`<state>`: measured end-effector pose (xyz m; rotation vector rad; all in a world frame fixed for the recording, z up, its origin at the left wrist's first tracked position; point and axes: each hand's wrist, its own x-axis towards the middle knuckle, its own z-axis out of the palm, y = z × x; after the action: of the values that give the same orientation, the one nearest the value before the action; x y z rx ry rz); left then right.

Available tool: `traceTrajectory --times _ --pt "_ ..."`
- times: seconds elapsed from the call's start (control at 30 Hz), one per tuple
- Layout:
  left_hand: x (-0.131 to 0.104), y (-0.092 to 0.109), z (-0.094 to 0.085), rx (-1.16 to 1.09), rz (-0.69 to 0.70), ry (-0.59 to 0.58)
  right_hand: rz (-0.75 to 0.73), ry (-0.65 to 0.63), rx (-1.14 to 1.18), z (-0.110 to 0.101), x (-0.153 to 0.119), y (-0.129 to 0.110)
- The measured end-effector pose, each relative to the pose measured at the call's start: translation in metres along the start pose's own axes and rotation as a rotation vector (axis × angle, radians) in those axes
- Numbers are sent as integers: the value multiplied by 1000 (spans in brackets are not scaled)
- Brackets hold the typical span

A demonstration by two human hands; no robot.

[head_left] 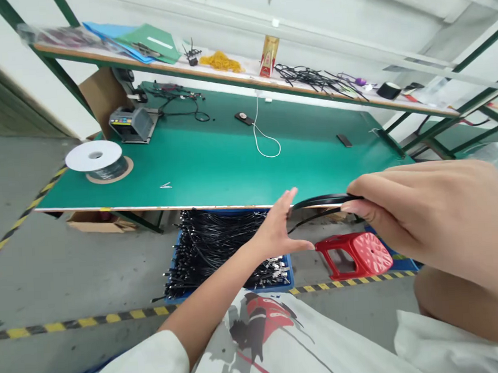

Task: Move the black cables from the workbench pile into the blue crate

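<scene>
Black cable (322,199) bends in a loop in front of me, above the floor by the table's front edge. My right hand (417,216) pinches its strands between thumb and forefinger. At the other end of the loop is my left hand (278,229), thumb and fingers spread apart. The cable passes behind the left palm, and whether it touches there I cannot tell. Below the left hand, a blue crate (290,273) on the floor holds a thick pile of black cables (218,238), some with pale connector ends.
A green-topped table (214,155) carries a white spool (94,155), a grey tape dispenser (131,125), and a dark device (244,119) with a white cord. Above it, a shelf (252,81) holds folders, yellow bands and black ties. A red stool (361,254) stands beside the crate.
</scene>
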<state>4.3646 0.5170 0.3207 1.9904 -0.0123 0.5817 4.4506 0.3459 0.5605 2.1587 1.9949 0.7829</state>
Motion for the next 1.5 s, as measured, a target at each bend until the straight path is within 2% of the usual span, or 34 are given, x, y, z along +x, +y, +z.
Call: traceTrajectory --times 0.07,0.13,0.17,0.23,0.3,0.33,0.4,0.47,0.57,0.67,0.8,0.93,1.07,1.13,1.2,1.27,1.33,1.43,1.5 --pt "7 1 24 -193 -18 -65 8 56 36 -3 -2 -4" --pt "-5 -11 36 -251 -158 -115 42 73 36 3 -7 -2" --pt "-17 -21 36 -211 -236 -122 66 59 30 10 -12 2" --pt "-52 -46 22 -35 -335 -94 125 -24 31 36 -25 11" --pt "-94 -70 -6 141 -439 -132 193 -202 64 78 -41 13" --pt "-114 -81 -22 233 -498 -170 228 -343 104 104 -49 10" --pt "-152 -99 -52 387 -635 -223 283 -652 214 163 -61 -10" --pt "-178 -113 -72 519 -731 -246 293 -862 381 222 -71 -43" --pt "-196 -130 -80 654 -752 -280 284 -968 490 291 -78 -98" --pt "-193 -146 -75 731 -723 -314 325 -1023 559 331 -78 -140" --pt "-178 -167 -73 802 -714 -320 416 -1005 600 356 -63 -161" --pt "-161 -189 -94 861 -689 -306 490 -945 609 377 -34 -154" --pt "-144 -222 -119 889 -650 -325 547 -938 614 408 4 -143" --pt "-138 -241 -122 893 -653 -348 591 -954 601 423 19 -143" --pt "-141 -256 -117 884 -671 -378 636 -946 572 435 26 -149" --pt "-153 -263 -104 854 -684 -420 666 -910 543 440 22 -159" --pt "-174 -261 -89 810 -687 -468 682 -879 536 438 8 -173" --pt "-208 -248 -73 762 -697 -529 684 -875 572 424 -26 -197" --pt "-225 -243 -70 761 -710 -549 673 -872 607 414 -51 -213"
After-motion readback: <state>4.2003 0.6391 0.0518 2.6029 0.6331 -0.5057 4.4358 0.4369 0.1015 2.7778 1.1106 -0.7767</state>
